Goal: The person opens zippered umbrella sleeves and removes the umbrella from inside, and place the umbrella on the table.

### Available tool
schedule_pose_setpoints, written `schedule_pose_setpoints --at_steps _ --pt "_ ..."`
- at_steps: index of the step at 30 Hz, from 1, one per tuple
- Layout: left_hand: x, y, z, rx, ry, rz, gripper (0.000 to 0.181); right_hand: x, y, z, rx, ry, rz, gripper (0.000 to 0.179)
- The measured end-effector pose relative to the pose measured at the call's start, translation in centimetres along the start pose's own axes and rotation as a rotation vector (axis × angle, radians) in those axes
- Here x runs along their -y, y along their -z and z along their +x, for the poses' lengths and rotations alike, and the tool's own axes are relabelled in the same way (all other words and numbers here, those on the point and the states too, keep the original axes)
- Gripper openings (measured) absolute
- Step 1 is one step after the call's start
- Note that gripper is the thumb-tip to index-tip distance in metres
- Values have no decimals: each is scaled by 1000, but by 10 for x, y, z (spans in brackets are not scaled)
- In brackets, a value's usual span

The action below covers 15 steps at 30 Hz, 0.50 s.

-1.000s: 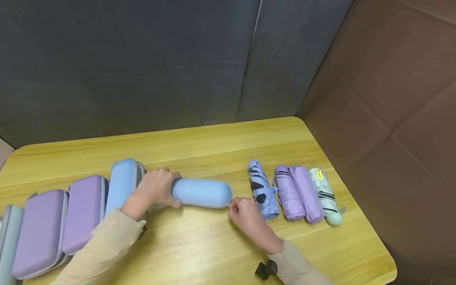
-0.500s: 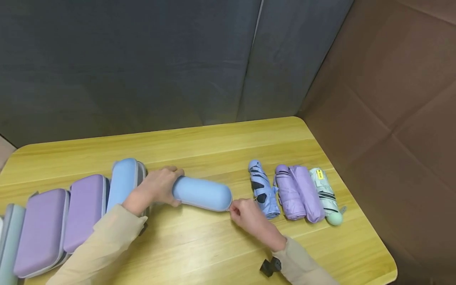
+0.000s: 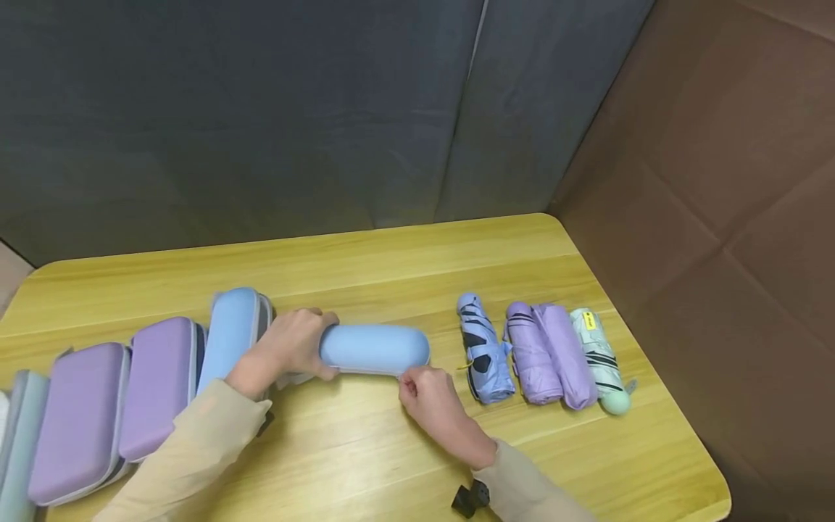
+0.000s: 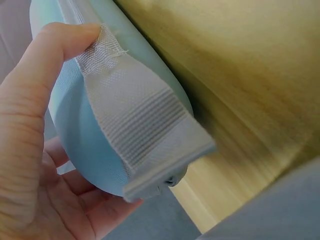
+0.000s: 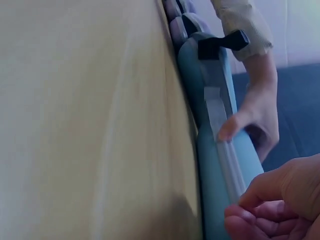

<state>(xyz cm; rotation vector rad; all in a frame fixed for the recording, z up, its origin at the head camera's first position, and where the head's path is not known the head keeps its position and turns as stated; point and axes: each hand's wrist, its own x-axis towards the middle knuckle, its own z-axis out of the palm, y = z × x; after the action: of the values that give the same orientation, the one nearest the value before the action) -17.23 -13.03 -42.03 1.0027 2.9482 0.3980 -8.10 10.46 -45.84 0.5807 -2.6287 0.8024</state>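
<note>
A light-blue zippered hard case (image 3: 375, 346) lies crosswise at mid-table. My left hand (image 3: 295, 342) grips its left end; in the left wrist view the thumb (image 4: 65, 42) presses at the base of a grey fabric strap (image 4: 142, 110), while the fingers curl round the other side. At the case's near edge, close to its right end, my right hand (image 3: 435, 400) has thumb and finger pinched on the zipper line. The right wrist view has those fingertips (image 5: 240, 212) at the end of the grey zipper band (image 5: 230, 165); the zipper pull itself is hidden by them.
Left of my left hand stand another blue case (image 3: 228, 333), two purple cases (image 3: 159, 380) and a pale green one (image 3: 25, 442). On the right lie folded umbrellas: blue (image 3: 484, 348), purple (image 3: 531, 355) and mint green (image 3: 599, 359), beside a purple rolled pouch (image 3: 564, 355). A dark partition rises behind the table.
My right hand has moved left from the case's right tip along its near edge. The case tilted slightly, then came level again, with my left hand keeping its grip.
</note>
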Motion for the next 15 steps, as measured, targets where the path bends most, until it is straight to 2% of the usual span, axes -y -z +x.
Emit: schedule_pose_setpoints --at_steps 9,15 --pt "-1 -2 -3 -32 22 -29 65 40 -20 26 67 48 -254 26" --pt "-1 -4 -5 -34 30 -42 62 56 -31 37 126 73 -336 29"
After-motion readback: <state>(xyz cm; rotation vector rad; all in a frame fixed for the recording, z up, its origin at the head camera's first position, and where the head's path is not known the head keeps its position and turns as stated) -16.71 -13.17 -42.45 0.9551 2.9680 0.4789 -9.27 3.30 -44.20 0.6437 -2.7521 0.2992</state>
